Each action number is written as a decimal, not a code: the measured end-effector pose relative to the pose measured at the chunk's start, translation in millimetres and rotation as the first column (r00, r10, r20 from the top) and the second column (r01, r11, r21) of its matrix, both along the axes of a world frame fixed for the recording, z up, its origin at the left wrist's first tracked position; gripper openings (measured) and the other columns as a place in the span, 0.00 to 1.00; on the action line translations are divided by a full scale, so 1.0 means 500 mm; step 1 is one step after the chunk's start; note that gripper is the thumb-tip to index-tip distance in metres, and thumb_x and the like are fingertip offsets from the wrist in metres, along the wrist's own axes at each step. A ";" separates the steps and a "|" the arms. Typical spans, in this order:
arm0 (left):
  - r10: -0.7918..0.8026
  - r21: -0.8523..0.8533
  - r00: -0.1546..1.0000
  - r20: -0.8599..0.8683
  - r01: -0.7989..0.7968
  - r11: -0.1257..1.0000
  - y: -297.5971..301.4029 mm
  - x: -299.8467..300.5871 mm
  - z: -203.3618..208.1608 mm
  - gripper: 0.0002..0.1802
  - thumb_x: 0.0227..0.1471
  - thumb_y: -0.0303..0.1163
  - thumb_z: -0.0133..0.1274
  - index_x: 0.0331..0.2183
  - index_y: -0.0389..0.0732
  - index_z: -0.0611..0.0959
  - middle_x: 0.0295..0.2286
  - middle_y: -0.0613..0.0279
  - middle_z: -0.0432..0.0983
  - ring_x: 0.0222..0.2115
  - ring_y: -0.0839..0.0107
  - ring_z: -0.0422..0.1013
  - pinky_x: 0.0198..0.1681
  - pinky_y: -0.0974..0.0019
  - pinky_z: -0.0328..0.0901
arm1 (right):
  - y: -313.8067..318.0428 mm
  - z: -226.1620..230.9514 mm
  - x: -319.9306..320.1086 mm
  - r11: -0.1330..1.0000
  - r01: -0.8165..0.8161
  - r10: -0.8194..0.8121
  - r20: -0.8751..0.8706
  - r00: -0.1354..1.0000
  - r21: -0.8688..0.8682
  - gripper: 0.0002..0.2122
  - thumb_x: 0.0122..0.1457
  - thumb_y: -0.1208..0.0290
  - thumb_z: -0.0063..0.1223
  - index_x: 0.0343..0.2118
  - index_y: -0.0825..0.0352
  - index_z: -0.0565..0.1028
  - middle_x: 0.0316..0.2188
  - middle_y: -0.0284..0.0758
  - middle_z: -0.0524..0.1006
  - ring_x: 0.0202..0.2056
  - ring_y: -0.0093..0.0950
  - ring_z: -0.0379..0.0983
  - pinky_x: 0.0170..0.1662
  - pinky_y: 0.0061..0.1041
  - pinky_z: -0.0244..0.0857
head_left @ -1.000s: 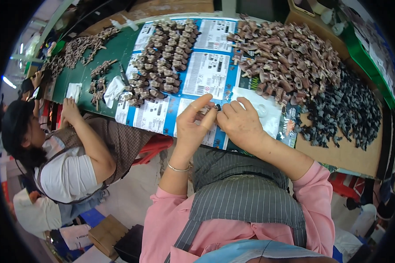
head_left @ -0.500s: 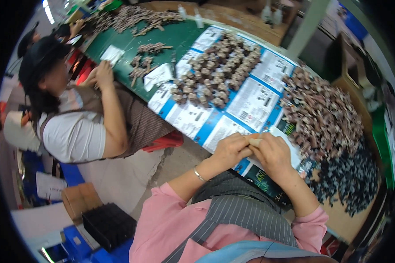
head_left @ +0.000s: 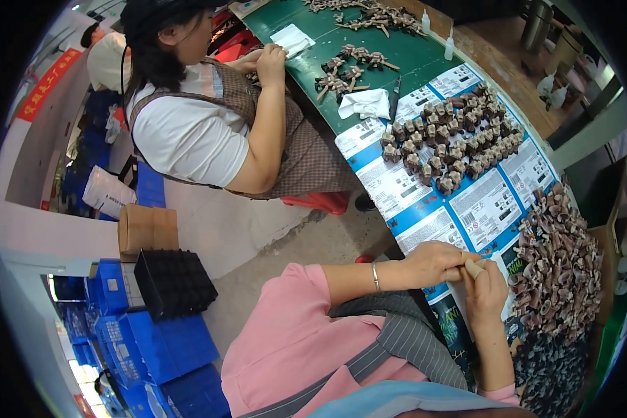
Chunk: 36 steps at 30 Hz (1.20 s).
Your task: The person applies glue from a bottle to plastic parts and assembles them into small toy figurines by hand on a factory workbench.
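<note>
"Brown pieces (head_left: pixel 557 261), a big heap of them, lie just to the right of the worker's right hand (head_left: pixel 486 292). What are the fingers doing?"

"Both sets are bent inward, and the left hand (head_left: pixel 435 263), with a bracelet (head_left: pixel 375 276) on its wrist, meets the right at the fingertips. They hide whatever is between them, so I can't tell whether they grip a piece"

"And around them?"

"Pale-topped pieces (head_left: pixel 460 136) stand in rows on blue-and-white printed sheets (head_left: pixel 484 205); dark pieces (head_left: pixel 550 369) lie heaped beside the brown ones. Over on the left, a co-worker (head_left: pixel 188 139) holds both hands close together"
</note>
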<state>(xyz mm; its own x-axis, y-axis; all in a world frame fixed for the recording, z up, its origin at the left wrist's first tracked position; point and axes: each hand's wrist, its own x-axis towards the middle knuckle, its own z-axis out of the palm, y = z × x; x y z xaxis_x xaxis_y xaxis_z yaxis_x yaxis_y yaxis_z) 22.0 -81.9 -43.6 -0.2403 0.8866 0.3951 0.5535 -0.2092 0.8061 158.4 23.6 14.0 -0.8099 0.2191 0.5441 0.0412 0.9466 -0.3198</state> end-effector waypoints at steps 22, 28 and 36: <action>0.036 -0.077 0.991 0.127 -0.027 0.997 -0.033 -0.032 0.037 0.27 0.45 0.29 0.64 0.49 0.38 0.78 0.37 0.56 0.78 0.30 0.63 0.76 0.33 0.65 0.71 | -0.005 0.013 -0.014 0.955 0.068 -0.038 0.107 0.994 -0.288 0.07 0.52 0.76 0.60 0.34 0.63 0.75 0.28 0.38 0.72 0.29 0.39 0.73 0.31 0.34 0.67; 0.264 -0.026 0.940 0.216 -0.265 0.964 -0.113 -0.126 0.019 0.21 0.48 0.21 0.62 0.47 0.38 0.81 0.36 0.62 0.79 0.30 0.80 0.73 0.30 0.77 0.66 | -0.015 -0.007 -0.108 0.920 0.111 -0.064 0.136 0.989 -0.375 0.05 0.55 0.72 0.57 0.33 0.63 0.73 0.30 0.36 0.71 0.30 0.37 0.74 0.30 0.34 0.69; 0.332 0.094 0.936 0.119 -0.344 0.934 -0.136 -0.127 0.023 0.11 0.50 0.20 0.60 0.39 0.33 0.83 0.30 0.56 0.80 0.28 0.71 0.76 0.32 0.72 0.68 | -0.023 -0.035 -0.243 0.904 0.130 -0.131 0.026 0.991 -0.407 0.07 0.55 0.73 0.59 0.37 0.64 0.75 0.33 0.35 0.72 0.31 0.32 0.76 0.33 0.28 0.71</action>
